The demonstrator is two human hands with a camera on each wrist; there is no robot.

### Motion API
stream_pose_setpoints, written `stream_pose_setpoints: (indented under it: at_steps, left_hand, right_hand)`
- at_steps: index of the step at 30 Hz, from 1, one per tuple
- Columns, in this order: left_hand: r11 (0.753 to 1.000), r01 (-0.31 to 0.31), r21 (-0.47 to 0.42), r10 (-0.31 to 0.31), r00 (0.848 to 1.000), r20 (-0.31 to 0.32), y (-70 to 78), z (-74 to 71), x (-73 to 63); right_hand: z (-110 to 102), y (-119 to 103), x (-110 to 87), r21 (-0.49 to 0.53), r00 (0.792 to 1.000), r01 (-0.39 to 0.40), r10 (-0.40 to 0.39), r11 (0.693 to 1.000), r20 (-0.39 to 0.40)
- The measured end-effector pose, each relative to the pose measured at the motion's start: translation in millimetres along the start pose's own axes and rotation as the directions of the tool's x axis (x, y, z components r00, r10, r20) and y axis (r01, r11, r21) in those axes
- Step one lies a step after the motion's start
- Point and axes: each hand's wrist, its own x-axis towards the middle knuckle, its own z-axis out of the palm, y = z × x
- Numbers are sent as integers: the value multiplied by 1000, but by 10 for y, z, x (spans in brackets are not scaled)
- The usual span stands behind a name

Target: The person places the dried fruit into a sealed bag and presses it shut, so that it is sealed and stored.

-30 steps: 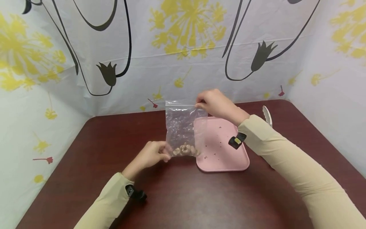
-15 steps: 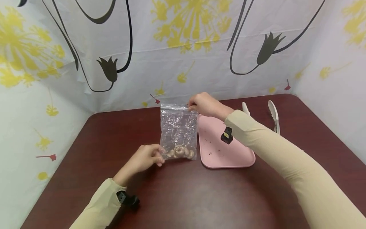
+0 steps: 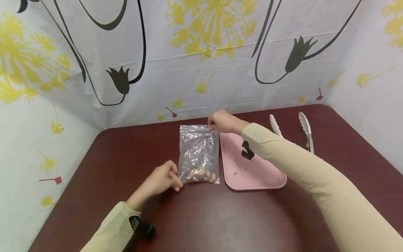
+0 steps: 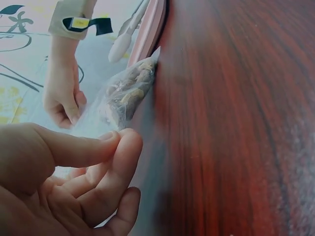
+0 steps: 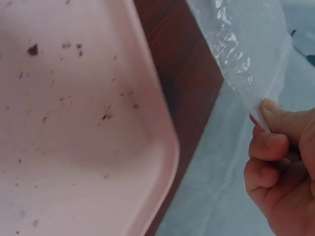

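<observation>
A clear zip-top plastic bag (image 3: 199,150) stands or leans over the dark red table, left of the pink tray (image 3: 252,175). Tan, mushroom-like pieces (image 3: 201,174) lie gathered along its bottom. My left hand (image 3: 162,178) pinches the bag's lower left corner between thumb and finger, as the left wrist view shows closely. At the upper right corner, near the zip strip, my right hand (image 3: 225,121) pinches the plastic; in the right wrist view its thumb (image 5: 280,115) presses on the bag's edge.
Small dark crumbs dot the pink tray. White-tipped tongs (image 3: 305,127) lie behind and right of it, partly covered by the right sleeve (image 3: 302,168). A patterned cloth (image 3: 176,70) hangs behind the table (image 3: 220,224).
Both hands have brought the bag leftward and lower, off its overlap with the tray. More of the tongs shows from behind the right arm. The grips on both corners stay the same.
</observation>
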Motion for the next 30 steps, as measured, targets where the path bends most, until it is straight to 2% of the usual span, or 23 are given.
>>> stream_pose_setpoints:
  at_steps: [9, 14, 22, 30]
  left_hand:
    - [999, -40, 11, 40, 999, 3, 17, 86, 8]
    - [1000, -28, -1, 28, 1000, 5, 5, 131, 12]
    - [997, -20, 76, 19, 1000, 4, 15, 150, 31]
    - [993, -21, 120, 18, 999, 28, 41, 153, 65]
  right_hand:
    - [156, 142, 79, 0, 998, 4, -4, 1000, 57]
    - [238, 190, 114, -43, 997, 21, -18, 999, 76]
    - [284, 182, 169, -77, 988, -50, 60, 996, 142]
    - [375, 200, 238, -98, 985, -84, 98, 992, 141]
